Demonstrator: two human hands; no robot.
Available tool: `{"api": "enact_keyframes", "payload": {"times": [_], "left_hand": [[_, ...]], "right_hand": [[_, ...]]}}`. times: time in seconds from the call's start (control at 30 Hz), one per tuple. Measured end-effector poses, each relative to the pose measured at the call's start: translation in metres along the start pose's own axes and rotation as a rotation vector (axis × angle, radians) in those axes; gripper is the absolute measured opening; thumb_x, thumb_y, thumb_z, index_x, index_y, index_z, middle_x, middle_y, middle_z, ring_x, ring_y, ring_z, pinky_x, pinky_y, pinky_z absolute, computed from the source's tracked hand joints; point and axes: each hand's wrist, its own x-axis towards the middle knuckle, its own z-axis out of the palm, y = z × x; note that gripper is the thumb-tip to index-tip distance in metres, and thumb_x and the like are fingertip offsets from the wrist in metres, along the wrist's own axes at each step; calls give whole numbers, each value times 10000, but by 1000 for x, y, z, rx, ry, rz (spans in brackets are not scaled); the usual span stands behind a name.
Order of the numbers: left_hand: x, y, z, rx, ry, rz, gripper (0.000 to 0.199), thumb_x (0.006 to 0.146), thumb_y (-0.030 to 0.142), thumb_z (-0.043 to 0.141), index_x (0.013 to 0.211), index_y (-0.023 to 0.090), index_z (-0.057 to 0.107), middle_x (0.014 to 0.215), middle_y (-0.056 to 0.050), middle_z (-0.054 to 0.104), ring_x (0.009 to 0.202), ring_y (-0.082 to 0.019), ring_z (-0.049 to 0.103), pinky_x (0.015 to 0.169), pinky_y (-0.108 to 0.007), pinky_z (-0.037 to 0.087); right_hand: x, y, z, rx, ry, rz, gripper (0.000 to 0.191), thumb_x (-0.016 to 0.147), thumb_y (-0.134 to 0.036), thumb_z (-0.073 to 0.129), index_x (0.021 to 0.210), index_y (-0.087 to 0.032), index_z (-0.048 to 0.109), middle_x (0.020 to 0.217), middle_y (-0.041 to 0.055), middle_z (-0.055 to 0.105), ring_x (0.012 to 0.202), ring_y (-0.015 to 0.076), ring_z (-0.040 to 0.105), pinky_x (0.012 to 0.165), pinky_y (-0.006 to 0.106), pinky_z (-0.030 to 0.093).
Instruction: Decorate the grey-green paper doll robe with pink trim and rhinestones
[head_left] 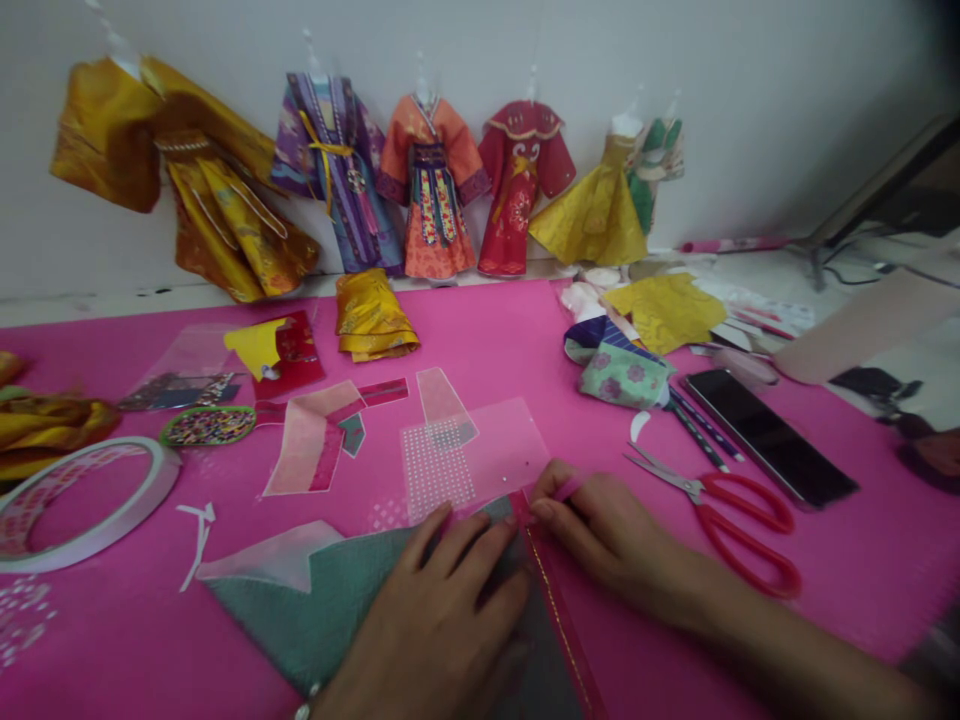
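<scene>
Green fabric (pixel 337 590) lies on the pink tabletop, with a red strip (pixel 559 615) bearing gold stitching along its right edge. My left hand (pixel 442 610) rests on the fabric with its fingers spread, the fingertips near the strip's top end. At that top end my right hand (pixel 600 520) has its fingers pressed together in a pinch on the red strip. A clear sheet with rows of small white beads (pixel 439 465) is just beyond both hands. Pale pink and red cut pieces (pixel 307 440) lie farther back on the left.
Red-handled scissors (pixel 712 490), a phone (pixel 772 435) and pencils (pixel 705 430) lie at right. A tape roll (pixel 90 510) and a bead tray (pixel 210 426) are at left. Small dresses (pixel 431 190) hang along the back wall, and yellow fabric (pixel 375 315) lies below them.
</scene>
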Motion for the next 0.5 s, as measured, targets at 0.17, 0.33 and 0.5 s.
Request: {"api": "enact_keyframes", "payload": {"times": [0.17,0.33,0.5], "left_hand": [[0,0,0,-11,-15,-7,304,847,434,585,1098,265,603,1228,-46,605,1112,-249,547,974,-485,395],[1,0,0,-13,-13,-5,301,851,438,579,1098,269,602,1228,-46,602,1117,-247,542,975,-486,393],[1,0,1,7,-9,2,295,860,441,565,1099,271,601,1226,-43,605,1107,-250,546,964,-499,401]], "right_hand": [[0,1,0,1,0,-10,186,957,-223,394,811,-179,501,749,-4,551,662,115,503,626,248,372],[1,-1,-1,9,-9,4,197,958,-224,387,803,-178,500,748,-1,551,661,117,503,628,251,374],[0,-1,0,9,-7,6,197,953,-221,396,792,-179,499,745,-3,551,668,116,504,629,247,370]]}}
